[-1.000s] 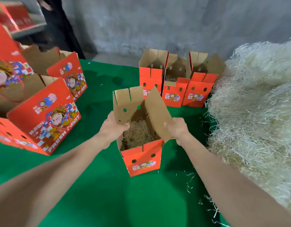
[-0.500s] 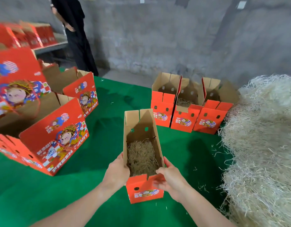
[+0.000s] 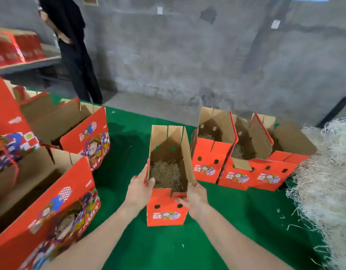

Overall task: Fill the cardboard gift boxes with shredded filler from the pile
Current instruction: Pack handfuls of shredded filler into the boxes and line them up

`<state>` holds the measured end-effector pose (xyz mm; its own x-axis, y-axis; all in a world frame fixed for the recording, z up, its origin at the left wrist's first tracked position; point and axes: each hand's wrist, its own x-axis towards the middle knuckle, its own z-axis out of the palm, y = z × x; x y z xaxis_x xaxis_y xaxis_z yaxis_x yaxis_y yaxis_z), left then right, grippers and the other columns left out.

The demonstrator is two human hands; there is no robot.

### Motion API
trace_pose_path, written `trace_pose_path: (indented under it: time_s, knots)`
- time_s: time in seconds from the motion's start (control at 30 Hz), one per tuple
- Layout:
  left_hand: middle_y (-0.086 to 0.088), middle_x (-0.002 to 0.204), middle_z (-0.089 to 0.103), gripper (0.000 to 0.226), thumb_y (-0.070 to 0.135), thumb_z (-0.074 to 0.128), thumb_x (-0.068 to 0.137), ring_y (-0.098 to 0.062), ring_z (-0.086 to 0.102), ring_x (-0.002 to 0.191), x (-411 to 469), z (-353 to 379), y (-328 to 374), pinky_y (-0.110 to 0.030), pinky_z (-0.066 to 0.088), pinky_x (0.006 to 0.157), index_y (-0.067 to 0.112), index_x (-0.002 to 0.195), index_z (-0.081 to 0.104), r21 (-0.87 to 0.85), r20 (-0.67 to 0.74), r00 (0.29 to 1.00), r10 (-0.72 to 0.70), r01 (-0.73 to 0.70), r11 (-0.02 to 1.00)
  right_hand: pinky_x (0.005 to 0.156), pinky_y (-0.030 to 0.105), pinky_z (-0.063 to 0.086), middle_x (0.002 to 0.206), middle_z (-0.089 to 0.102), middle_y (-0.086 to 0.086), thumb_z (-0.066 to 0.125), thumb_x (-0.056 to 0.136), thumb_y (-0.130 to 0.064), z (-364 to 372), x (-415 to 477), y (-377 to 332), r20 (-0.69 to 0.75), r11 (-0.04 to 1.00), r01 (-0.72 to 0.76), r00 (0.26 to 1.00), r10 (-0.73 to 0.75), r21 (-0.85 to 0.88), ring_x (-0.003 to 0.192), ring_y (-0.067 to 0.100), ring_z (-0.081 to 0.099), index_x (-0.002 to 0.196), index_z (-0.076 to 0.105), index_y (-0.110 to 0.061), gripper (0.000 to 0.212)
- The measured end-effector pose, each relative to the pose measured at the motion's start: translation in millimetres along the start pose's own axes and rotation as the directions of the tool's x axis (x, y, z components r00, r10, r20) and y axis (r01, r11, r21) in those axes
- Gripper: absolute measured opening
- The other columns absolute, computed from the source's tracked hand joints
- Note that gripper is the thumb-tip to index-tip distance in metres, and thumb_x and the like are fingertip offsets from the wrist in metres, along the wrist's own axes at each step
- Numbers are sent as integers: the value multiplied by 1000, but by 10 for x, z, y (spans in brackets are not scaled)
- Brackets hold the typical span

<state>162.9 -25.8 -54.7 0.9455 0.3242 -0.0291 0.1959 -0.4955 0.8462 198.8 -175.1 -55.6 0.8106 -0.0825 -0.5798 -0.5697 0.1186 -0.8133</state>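
Both of the person's forearms are bare along all that shows of them, one left of the orange gift box (image 3: 166,210) and one right of it. The left hand (image 3: 139,189) and the right hand (image 3: 194,198), at that box's two sides, are bare as well. What is worn higher up cannot be told, since the arms run out of view nearer than the box.

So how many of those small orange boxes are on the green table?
4. One box at the centre, held by the left hand and right hand; three in a row behind it to the right, beside the filler pile. Big boxes at left may hide more.
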Motion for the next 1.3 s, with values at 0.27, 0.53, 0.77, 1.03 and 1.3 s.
trace_pose_path:
  time_s: [0.27,0.53,0.77,1.03,1.3]
  knots:
    - [3,139,48,54,11,36,99,-19,55,114,1558,180,368,-37,39,105,34,146,23,-360,213,974,75,7,933,91,33,49,121,46,2,44,98,-25,362,992,-891,-64,968,204,978,-197,145,103,21,50,139,38,-14,43]
    - [-13,135,47,62,4,32,95,-23,53,106,1986,362,248,-34,40,102,38,146,20,-217,209,975,74,-28,976,75,38,45,135,35,3,53,90,-16,626,1106,-749,173,163,489,571,-803,-857,101,30,57,134,34,-19,47]
    - [0,117,63,52,0,37,91,-23,60,102,1883,305,236,-34,47,94,29,133,47,-222,206,974,96,-49,974,77,36,44,110,49,16,50,94,-28,950,1425,-993,243,17,330,726,-643,-944,98,37,58,112,57,-9,27]
    - [-4,133,50,43,14,45,96,-16,49,117,1498,-279,270,-25,37,101,17,139,40,-207,136,991,-17,45,977,86,36,43,119,48,19,54,93,-28,1065,1566,-1125,148,188,321,782,-605,-928,101,38,56,109,61,-5,29]
    - [9,95,64,24,17,55,91,-4,58,86,648,-1254,258,-22,47,85,17,113,64,-272,-243,969,31,-99,957,81,30,41,105,65,12,57,86,-7,1359,527,-781,437,136,747,515,-737,-651,95,29,61,106,63,-7,20]
